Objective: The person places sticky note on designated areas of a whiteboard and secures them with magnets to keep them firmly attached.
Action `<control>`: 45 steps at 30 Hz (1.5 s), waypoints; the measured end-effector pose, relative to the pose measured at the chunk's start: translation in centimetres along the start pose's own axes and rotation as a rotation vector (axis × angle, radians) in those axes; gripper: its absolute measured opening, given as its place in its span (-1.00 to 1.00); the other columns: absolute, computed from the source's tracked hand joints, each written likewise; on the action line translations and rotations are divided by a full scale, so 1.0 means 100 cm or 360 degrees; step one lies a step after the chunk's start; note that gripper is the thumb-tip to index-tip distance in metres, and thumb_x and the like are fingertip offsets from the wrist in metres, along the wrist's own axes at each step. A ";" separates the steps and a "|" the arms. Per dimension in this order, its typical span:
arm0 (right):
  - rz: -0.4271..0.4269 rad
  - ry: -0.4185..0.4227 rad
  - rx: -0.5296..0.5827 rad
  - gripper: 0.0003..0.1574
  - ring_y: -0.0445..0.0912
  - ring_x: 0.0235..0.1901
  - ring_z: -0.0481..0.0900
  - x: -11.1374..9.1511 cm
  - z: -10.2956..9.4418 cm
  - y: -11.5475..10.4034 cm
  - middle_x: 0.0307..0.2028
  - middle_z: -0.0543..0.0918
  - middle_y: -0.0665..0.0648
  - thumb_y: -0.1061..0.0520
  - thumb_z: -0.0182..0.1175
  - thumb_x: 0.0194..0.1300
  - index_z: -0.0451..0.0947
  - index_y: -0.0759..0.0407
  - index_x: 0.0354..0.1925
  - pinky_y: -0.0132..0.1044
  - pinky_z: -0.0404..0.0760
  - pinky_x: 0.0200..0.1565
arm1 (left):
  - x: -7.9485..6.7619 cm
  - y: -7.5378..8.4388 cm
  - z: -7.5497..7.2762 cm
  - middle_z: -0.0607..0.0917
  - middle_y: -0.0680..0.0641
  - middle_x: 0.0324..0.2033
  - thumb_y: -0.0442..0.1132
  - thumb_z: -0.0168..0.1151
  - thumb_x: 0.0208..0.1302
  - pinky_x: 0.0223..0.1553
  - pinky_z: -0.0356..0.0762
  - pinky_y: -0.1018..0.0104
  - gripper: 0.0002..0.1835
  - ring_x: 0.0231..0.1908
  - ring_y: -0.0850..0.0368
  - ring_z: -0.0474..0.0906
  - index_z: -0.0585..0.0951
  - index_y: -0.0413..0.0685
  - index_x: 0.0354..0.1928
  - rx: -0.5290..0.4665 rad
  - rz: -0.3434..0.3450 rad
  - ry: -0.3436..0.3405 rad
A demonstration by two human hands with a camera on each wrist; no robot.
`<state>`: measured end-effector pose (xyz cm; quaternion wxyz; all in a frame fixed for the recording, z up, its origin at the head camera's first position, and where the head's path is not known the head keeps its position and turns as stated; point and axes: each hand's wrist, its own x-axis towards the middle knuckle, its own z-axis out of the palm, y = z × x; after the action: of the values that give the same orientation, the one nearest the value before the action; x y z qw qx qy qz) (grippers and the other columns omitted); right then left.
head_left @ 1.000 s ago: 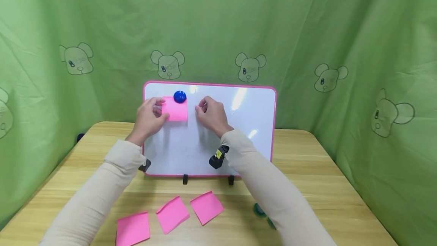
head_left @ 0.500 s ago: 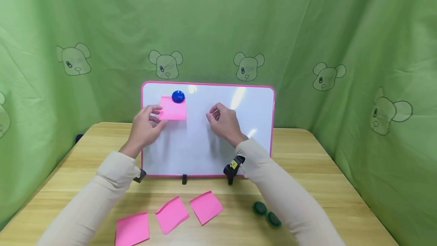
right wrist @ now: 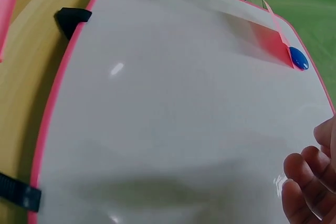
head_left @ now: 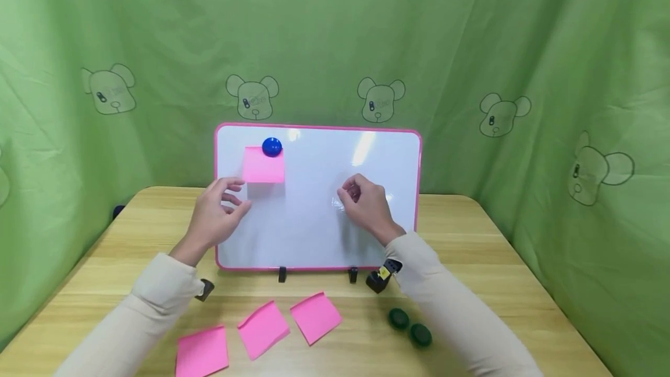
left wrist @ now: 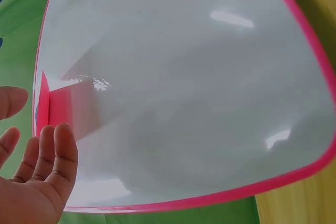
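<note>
A pink sticky note (head_left: 263,169) hangs at the upper left of the whiteboard (head_left: 309,226), under a round blue magnet (head_left: 271,146) at its top right corner. Just below and left of that note is my left hand (head_left: 214,214), fingers loosely bent and thumb apart, holding nothing. My right hand (head_left: 368,202) hovers in front of the board's right half, its fingers loosely curled. In the right wrist view nothing shows between those fingers (right wrist: 315,177). The blue magnet (right wrist: 298,58) and the note's lifted lower edge also appear there.
Three pink sticky notes (head_left: 203,352) lie on the wooden table (head_left: 471,284) before the board. Two dark green round magnets (head_left: 399,319) sit by my right forearm. Black feet (head_left: 282,274) hold the board's lower edge. A green curtain (head_left: 324,28) hangs behind.
Both hands have drawn away from the note on the board. My left hand has let go of its edge and dropped; the right has moved right and down. Note and blue magnet stay put.
</note>
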<state>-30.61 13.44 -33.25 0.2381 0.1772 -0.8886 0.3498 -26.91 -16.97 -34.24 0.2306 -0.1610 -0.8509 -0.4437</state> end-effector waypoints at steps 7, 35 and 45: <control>0.0042 -0.0006 -0.0045 -0.89 -0.09 -0.50 0.47 -0.020 -0.009 0.015 -0.53 0.55 0.05 0.15 0.23 0.27 0.53 0.18 -0.33 -0.29 0.47 -0.46 | -0.023 -0.011 -0.008 0.58 -0.28 -0.10 -0.36 0.30 0.20 -0.24 0.66 0.09 -0.59 -0.26 -0.07 0.61 0.49 -0.30 0.08 0.0047 -0.0014 -0.0067; 0.0078 -0.0353 -0.0019 -0.90 -0.27 -0.52 0.45 -0.137 -0.054 0.086 -0.54 0.51 -0.14 0.24 0.30 0.23 0.55 0.11 -0.38 -0.38 0.53 -0.46 | -0.114 -0.035 -0.011 0.58 -0.21 -0.04 -0.34 0.40 0.11 -0.30 0.61 0.43 -0.50 -0.20 0.05 0.59 0.50 -0.19 0.11 0.0080 -0.0271 -0.0510; 0.0187 -0.0625 -0.0010 -0.93 -0.28 -0.48 0.49 -0.151 -0.056 0.084 -0.47 0.56 -0.12 0.18 0.27 0.28 0.54 0.09 -0.30 -0.39 0.57 -0.41 | -0.131 -0.039 -0.007 0.58 -0.12 -0.06 -0.28 0.50 -0.04 -0.27 0.59 0.33 -0.45 -0.17 0.03 0.55 0.54 -0.06 0.06 0.0209 -0.0333 -0.0693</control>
<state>-20.53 25.46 -42.40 0.0399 0.1893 -0.9278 0.3191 -17.59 -20.60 -43.55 0.0047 -0.1486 -0.9195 -0.3638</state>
